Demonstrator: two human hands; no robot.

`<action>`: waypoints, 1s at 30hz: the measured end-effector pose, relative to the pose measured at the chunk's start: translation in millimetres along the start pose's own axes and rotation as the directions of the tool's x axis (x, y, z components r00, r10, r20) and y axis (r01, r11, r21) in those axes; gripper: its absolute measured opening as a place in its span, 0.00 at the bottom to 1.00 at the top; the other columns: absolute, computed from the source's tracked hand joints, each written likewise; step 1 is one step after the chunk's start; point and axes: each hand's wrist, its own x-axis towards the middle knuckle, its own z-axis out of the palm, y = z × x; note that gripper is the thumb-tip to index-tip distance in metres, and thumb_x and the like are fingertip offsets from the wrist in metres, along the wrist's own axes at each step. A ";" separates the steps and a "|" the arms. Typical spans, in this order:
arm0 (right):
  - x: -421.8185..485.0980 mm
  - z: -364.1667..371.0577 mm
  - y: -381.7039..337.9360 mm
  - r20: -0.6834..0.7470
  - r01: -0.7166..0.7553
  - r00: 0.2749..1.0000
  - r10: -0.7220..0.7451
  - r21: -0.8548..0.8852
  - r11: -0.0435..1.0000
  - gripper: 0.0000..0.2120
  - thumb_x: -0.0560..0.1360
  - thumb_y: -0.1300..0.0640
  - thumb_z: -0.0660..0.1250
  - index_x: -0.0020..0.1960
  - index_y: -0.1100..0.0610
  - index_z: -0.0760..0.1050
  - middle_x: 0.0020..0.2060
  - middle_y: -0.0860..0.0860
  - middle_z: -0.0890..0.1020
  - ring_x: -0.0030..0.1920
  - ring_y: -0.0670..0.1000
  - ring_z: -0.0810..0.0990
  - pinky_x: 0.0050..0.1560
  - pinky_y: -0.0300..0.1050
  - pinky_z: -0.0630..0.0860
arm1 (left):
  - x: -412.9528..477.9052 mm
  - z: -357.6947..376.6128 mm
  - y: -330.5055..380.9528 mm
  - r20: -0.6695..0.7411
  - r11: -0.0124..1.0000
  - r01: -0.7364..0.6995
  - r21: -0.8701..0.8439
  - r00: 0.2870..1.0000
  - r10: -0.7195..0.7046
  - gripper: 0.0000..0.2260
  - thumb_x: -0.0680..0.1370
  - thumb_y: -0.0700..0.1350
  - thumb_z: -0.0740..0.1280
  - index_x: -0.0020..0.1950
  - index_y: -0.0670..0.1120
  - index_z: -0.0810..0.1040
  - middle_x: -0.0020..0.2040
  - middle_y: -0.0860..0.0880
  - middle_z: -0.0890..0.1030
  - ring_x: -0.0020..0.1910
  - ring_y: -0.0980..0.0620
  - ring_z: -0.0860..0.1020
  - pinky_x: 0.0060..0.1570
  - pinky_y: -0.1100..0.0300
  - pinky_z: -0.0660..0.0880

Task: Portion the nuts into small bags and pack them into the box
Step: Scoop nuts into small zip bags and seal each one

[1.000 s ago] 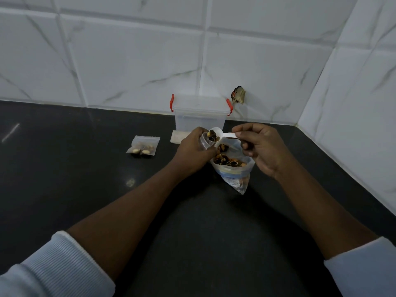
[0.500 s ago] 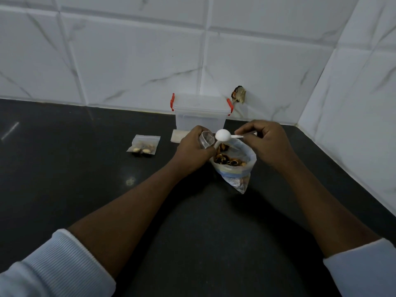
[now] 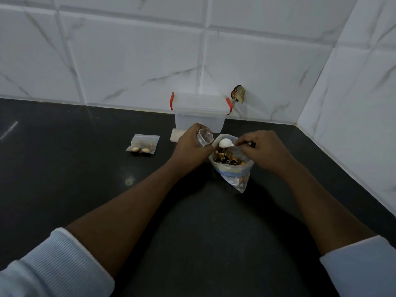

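- A second ago the spoon (image 3: 225, 143) sat loaded at the mouth of the small bag (image 3: 205, 139). Half a second ago it was tipped over there. Now it has swung right and hangs bowl-down over the nuts (image 3: 227, 160) in the large bag (image 3: 233, 174).
- I judge that one scoop has just gone in and the next dip is starting, so this portion is not finished.
- The left hand (image 3: 188, 146) has drawn the small bag slightly left and clear of the large one. Its fingers (image 3: 198, 127) are curled round the bag, holding the mouth open.
- The right hand (image 3: 265, 152) pinches the spoon handle between thumb and fingertips.
- How many nuts the small bag holds is probably hidden by the hand; I cannot tell.
- One filled bag (image 3: 143, 145) lies flat on the desk (image 3: 64, 168), well left of the hands and not yet packed.
- The box (image 3: 199, 121) stands against the wall just behind the hands, lid on and red latches (image 3: 171, 101) at its ends. It must be opened before packing.
- No brand or writing can be read. The large bag shows a blue band and some faint print low down, too blurred to make out.
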 end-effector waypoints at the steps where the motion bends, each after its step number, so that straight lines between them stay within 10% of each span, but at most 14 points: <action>1: 0.8 4.1 0.0 0.049 -0.006 0.999 0.007 -0.014 1.000 0.12 0.79 0.60 0.69 0.60 0.54 0.85 0.51 0.50 0.87 0.42 0.39 0.80 0.41 0.31 0.71 | 0.0 -0.3 -0.1 -0.003 1.000 -0.001 -0.006 1.000 0.001 0.18 0.75 0.39 0.74 0.62 0.50 0.74 0.58 0.53 0.78 0.58 0.55 0.77 0.52 0.63 0.76; 30: 3.6 10.7 1.8 0.020 0.002 1.000 -0.003 0.019 1.000 0.13 0.80 0.62 0.66 0.59 0.53 0.85 0.50 0.49 0.87 0.39 0.36 0.80 0.38 0.25 0.71 | 0.7 1.7 -0.4 0.007 1.000 -0.007 0.018 1.000 0.007 0.18 0.75 0.40 0.74 0.62 0.49 0.74 0.58 0.52 0.79 0.58 0.54 0.77 0.53 0.61 0.76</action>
